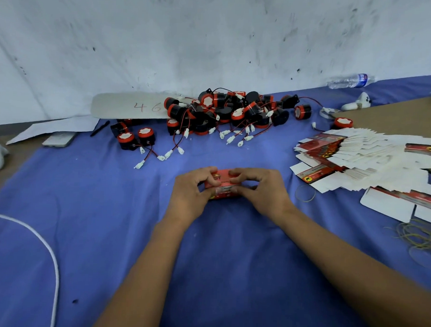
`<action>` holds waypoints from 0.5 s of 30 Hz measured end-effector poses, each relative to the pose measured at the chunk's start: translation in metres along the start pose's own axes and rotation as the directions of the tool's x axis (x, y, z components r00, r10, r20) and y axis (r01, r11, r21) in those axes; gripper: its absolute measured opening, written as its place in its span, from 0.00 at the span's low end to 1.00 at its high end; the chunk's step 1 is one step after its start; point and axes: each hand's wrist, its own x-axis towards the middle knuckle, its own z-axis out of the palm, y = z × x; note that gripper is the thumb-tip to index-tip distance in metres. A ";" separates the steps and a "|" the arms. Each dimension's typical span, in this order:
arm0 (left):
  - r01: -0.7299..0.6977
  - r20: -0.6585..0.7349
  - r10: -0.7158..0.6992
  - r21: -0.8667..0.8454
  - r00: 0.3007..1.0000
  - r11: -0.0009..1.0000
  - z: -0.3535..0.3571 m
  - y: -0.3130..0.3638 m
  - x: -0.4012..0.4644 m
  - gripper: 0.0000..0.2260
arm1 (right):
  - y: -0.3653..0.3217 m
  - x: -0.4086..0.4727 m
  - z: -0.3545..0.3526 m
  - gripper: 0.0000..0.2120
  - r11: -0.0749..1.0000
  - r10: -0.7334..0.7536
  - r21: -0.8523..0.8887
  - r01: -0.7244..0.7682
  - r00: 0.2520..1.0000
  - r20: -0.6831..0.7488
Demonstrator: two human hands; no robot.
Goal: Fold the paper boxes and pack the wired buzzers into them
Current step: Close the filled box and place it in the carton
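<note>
With my left hand [192, 187] and right hand [258, 187] both gripping the red box [222, 186], I'd keep its walls square between my fingers [233, 175] while tucking the flap.

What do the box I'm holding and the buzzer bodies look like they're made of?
Red box: thin printed card, probably; the flat blanks show white unprinted backs and creased flaps. Buzzers: seemingly moulded black plastic, slightly glossy, with red bands and white tops.
</note>
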 end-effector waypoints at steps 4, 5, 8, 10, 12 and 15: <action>-0.006 0.063 0.010 -0.057 0.998 0.998 -0.001 0.020 -0.002 0.20 | -0.011 -0.013 -0.022 0.07 0.999 0.042 0.029 -0.044 0.996 0.082; -0.014 0.095 0.023 -0.091 0.995 0.996 0.001 0.028 -0.001 0.20 | -0.016 -0.016 -0.034 0.09 1.000 0.014 0.019 -0.017 0.993 0.119; -0.046 0.184 0.098 -0.268 0.978 0.962 0.029 0.074 0.016 0.15 | -0.027 -0.027 -0.094 0.13 0.999 -0.014 -0.028 0.016 0.997 0.075; -0.105 0.216 0.192 -0.358 0.958 0.928 0.057 0.114 0.029 0.12 | -0.037 -0.035 -0.145 0.13 0.998 -0.008 -0.070 0.006 0.999 -0.039; -0.180 0.245 0.317 -0.456 0.916 0.872 0.102 0.165 0.040 0.07 | -0.048 -0.054 -0.210 0.10 0.991 -0.020 -0.137 -0.001 0.989 -0.149; -0.216 0.247 0.438 -0.604 0.865 0.767 0.178 0.252 0.044 0.08 | -0.069 -0.098 -0.307 0.10 0.941 -0.028 -0.328 -0.089 0.942 -0.335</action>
